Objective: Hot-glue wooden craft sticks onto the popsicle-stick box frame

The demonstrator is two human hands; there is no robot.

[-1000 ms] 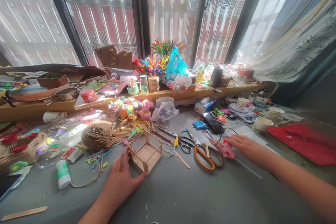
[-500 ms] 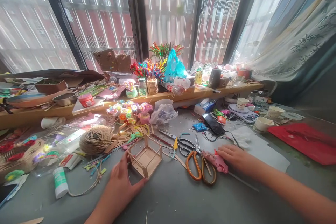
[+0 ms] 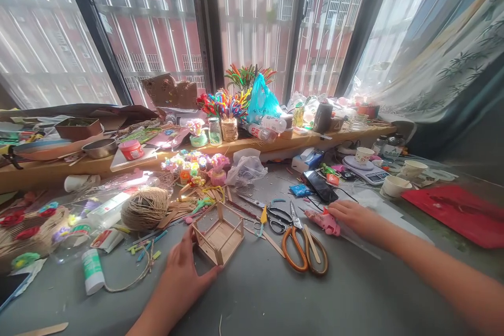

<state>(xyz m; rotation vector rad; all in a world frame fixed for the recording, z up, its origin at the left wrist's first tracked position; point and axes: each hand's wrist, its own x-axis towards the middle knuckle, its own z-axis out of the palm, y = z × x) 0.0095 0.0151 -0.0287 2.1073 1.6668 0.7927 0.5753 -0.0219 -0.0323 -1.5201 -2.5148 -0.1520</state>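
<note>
The left arm reaches in from the bottom, and the left hand (image 3: 186,268) pinches a little wooden frame (image 3: 220,241) by its near left side, on the grey table (image 3: 275,299). The right arm comes from the right. The right hand (image 3: 356,219) bends over a pink glue gun (image 3: 323,222); how tightly, nobody can tell. Big orange-handled scissors (image 3: 302,247) lie between them, under a flat stick (image 3: 312,244).

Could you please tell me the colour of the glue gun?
The glue gun, at the right hand, is mostly pink, best seen in the head view.
</note>
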